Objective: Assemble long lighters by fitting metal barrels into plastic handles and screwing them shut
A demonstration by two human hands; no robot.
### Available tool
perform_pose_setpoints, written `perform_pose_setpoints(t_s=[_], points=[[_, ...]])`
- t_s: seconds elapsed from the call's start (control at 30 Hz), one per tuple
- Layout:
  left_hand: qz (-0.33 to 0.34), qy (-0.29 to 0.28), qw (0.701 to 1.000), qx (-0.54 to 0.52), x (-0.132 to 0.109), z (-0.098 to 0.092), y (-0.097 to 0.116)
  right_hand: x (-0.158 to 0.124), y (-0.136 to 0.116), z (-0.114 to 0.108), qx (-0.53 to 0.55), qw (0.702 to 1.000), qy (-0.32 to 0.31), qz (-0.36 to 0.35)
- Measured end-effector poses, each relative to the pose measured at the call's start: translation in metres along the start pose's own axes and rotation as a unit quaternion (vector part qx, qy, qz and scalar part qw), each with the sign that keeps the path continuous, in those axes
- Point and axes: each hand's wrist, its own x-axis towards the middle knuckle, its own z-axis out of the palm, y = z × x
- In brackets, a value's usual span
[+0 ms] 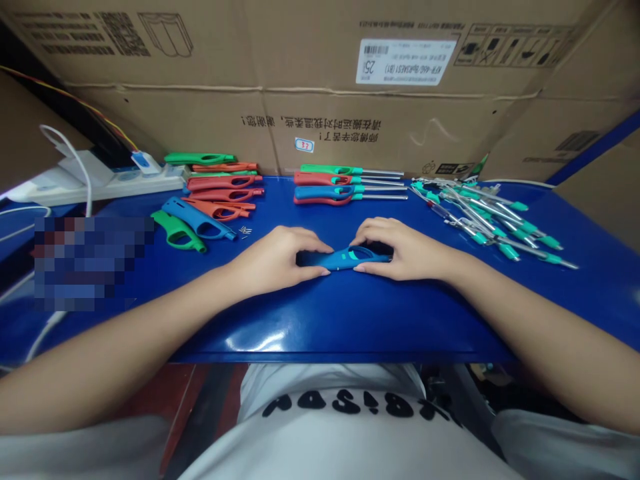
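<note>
A blue lighter casing [337, 260] with teal parts in its opening lies sideways between my hands, near the middle of the table. My left hand [285, 260] grips its left end between thumb and fingers. Around its right end my right hand [400, 250] is closed, thumb in front and fingers behind. Both ends of the casing are partly hidden by my fingers. Beyond my hands sits a stack of long-nosed lighters [325, 193] in green, red and blue with metal tubes. To the right lies a pile of metal tube inserts [495, 217] with teal collars.
Loose casings [215, 190] in green, orange, red and blue lie at the left, beside a few small metal pins [245, 231]. A white power strip [125, 183] with cables runs along the left back. A large cardboard box [210, 113] walls off the rear of the blue table [320, 327].
</note>
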Motion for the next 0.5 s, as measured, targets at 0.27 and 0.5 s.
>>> perform_pose_setpoints(t_s=[0.27,0.5], points=[[0.025,-0.018,0.987,0.158,-0.006,0.006,0.009,0.0,-0.016,-0.004,-0.122,0.992,-0.022,-0.004],[0.021,0.026,0.991,0.127,-0.003,0.005,-0.002,0.0,-0.016,-0.004,-0.221,0.972,0.008,-0.075]])
